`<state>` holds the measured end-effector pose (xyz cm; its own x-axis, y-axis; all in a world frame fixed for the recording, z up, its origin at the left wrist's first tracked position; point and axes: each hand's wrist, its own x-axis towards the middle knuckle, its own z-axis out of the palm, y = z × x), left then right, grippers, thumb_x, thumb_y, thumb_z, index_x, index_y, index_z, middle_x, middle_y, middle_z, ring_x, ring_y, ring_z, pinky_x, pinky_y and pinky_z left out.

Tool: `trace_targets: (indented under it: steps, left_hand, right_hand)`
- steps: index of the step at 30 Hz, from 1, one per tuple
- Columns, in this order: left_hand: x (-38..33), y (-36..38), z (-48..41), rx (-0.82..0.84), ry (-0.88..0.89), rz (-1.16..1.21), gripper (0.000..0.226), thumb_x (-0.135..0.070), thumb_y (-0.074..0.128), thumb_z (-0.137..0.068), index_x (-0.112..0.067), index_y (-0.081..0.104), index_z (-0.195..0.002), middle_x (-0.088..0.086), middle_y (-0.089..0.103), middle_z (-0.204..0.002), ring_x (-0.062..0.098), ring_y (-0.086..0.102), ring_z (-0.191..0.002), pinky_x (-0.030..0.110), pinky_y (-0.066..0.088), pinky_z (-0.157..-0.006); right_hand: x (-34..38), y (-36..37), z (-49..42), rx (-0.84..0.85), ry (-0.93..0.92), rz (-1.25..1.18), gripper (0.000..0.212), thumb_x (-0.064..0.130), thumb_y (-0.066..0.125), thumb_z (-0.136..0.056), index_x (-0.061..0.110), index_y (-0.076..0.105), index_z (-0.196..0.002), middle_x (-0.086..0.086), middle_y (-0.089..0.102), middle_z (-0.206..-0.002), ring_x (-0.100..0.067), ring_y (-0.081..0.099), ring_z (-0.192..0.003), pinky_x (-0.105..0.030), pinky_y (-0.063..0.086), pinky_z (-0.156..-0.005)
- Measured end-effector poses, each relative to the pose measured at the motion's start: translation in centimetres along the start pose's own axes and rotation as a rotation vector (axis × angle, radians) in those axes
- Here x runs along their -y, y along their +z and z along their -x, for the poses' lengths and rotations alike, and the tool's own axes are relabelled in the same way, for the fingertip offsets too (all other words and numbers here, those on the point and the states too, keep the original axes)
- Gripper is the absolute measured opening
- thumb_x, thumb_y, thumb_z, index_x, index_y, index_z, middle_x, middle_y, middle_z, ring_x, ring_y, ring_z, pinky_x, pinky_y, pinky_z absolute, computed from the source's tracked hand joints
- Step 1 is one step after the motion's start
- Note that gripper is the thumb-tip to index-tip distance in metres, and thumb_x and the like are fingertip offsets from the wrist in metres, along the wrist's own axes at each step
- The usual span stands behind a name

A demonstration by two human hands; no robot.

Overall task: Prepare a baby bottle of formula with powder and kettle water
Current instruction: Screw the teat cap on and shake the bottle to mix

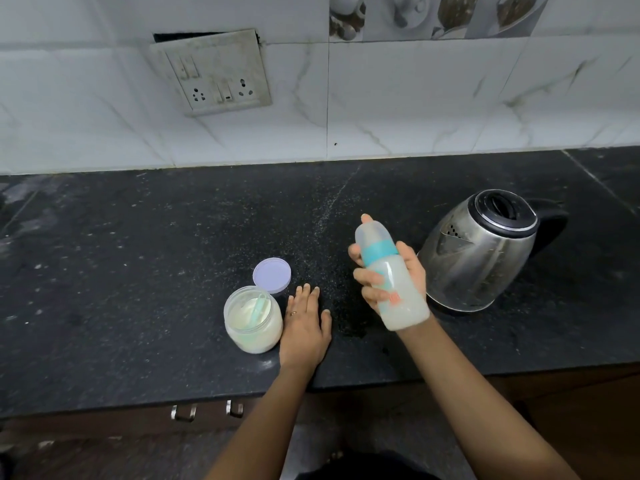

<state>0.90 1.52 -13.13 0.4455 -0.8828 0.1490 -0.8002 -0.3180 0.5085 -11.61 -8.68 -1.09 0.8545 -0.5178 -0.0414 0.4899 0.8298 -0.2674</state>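
Note:
My right hand point(408, 271) grips a capped baby bottle point(391, 275) with a teal collar, held tilted above the counter; milky white liquid fills its body. An index fingertip rests on top of the clear cap. My left hand point(306, 323) lies flat and open on the black counter point(138, 271), just right of an open clear jar point(252, 318) of pale formula powder with a light green scoop inside. The jar's lilac lid point(272, 274) lies behind the jar. A steel kettle point(481, 251) with a black lid stands to the right of the bottle.
A white tiled wall with a socket and switch plate point(214, 72) runs behind the counter. Drawer handles point(204, 410) show below the counter's front edge. White powder specks are scattered on the counter between jar and kettle.

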Motion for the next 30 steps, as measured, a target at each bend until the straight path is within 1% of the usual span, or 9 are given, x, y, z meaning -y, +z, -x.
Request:
trace_targets:
  steps: [2, 5, 9, 11, 15, 19, 25, 28, 30]
  left_hand:
    - [-0.1, 0.0, -0.1, 0.001, 0.0, -0.008, 0.049, -0.025, 0.04, -0.099, -0.009, 0.036, -0.145, 0.01, 0.03, -0.155, 0.02, 0.018, -0.147, 0.031, 0.003, -0.121]
    - [-0.1, -0.1, -0.1, 0.005, -0.001, -0.02, 0.049, -0.026, 0.039, -0.1, -0.01, 0.034, -0.146, 0.009, 0.028, -0.156, 0.019, 0.016, -0.147, 0.031, 0.003, -0.121]
    - [0.0, 0.0, -0.1, 0.01, -0.007, -0.017, 0.049, -0.027, 0.039, -0.1, -0.011, 0.034, -0.146, 0.008, 0.028, -0.156, 0.018, 0.016, -0.147, 0.031, 0.003, -0.121]
    - [-0.1, 0.0, -0.1, 0.013, -0.008, -0.015, 0.05, -0.027, 0.039, -0.1, -0.011, 0.034, -0.146, 0.008, 0.028, -0.156, 0.018, 0.015, -0.147, 0.031, 0.003, -0.121]
    - [0.0, -0.1, -0.1, 0.017, -0.008, -0.013, 0.049, -0.027, 0.039, -0.1, -0.01, 0.034, -0.146, 0.009, 0.028, -0.156, 0.018, 0.016, -0.147, 0.031, 0.003, -0.122]
    - [-0.2, -0.1, -0.1, 0.008, -0.009, -0.005, 0.049, -0.026, 0.04, -0.099, -0.01, 0.036, -0.145, 0.009, 0.029, -0.156, 0.019, 0.017, -0.147, 0.03, 0.002, -0.121]
    - [-0.2, -0.1, -0.1, 0.006, -0.015, 0.001, 0.049, -0.027, 0.04, -0.099, -0.011, 0.035, -0.145, 0.008, 0.029, -0.156, 0.018, 0.016, -0.147, 0.03, 0.002, -0.121]
    - [-0.2, 0.0, -0.1, -0.006, -0.015, -0.002, 0.048, -0.026, 0.042, -0.098, -0.01, 0.038, -0.144, 0.009, 0.031, -0.155, 0.018, 0.018, -0.147, 0.03, 0.003, -0.12]
    - [-0.2, 0.0, -0.1, -0.007, -0.018, -0.007, 0.048, -0.026, 0.042, -0.098, -0.011, 0.038, -0.144, 0.009, 0.031, -0.155, 0.018, 0.019, -0.147, 0.03, 0.003, -0.121]
  right_hand:
    - [0.3, 0.9, -0.1, 0.036, -0.028, 0.054, 0.066, 0.023, 0.072, -0.076, 0.021, 0.049, -0.138, -0.019, 0.06, -0.103, -0.023, 0.057, -0.059, -0.026, 0.047, -0.042]
    - [0.9, 1.4, -1.1, -0.109, -0.047, -0.059, 0.079, 0.033, 0.067, -0.075, 0.011, 0.038, -0.145, -0.016, 0.062, -0.105, -0.023, 0.062, -0.068, -0.031, 0.054, -0.052]
    - [1.5, 1.7, -1.0, -0.028, -0.022, 0.007, 0.054, 0.034, 0.061, -0.076, 0.014, 0.057, -0.126, -0.013, 0.058, -0.099, -0.019, 0.056, -0.057, -0.026, 0.049, -0.041]
    - [1.6, 2.0, -0.9, -0.03, -0.049, 0.047, 0.055, 0.033, 0.065, -0.075, 0.02, 0.056, -0.128, -0.013, 0.058, -0.099, -0.019, 0.057, -0.058, -0.025, 0.049, -0.042]
    - [1.8, 0.9, -1.0, -0.185, -0.073, -0.096, 0.071, 0.038, 0.06, -0.08, 0.011, 0.042, -0.143, -0.015, 0.061, -0.106, -0.025, 0.064, -0.068, -0.033, 0.056, -0.053]
    - [1.7, 0.6, -0.4, -0.065, -0.009, 0.059, 0.057, 0.033, 0.065, -0.076, 0.023, 0.052, -0.131, -0.012, 0.059, -0.097, -0.018, 0.056, -0.057, -0.022, 0.046, -0.041]
    - [1.4, -0.1, -0.7, -0.239, -0.06, -0.051, 0.076, 0.024, 0.053, -0.081, 0.015, 0.027, -0.152, -0.015, 0.057, -0.114, -0.026, 0.063, -0.079, -0.035, 0.058, -0.065]
    - [1.6, 0.1, -0.4, -0.238, -0.09, 0.029, 0.082, 0.019, 0.066, -0.076, 0.016, 0.032, -0.15, -0.015, 0.057, -0.116, -0.026, 0.064, -0.083, -0.036, 0.058, -0.066]
    - [1.8, 0.4, -0.4, -0.208, -0.064, 0.088, 0.084, 0.024, 0.088, -0.056, 0.002, 0.051, -0.129, -0.011, 0.057, -0.102, -0.021, 0.062, -0.075, -0.032, 0.057, -0.061]
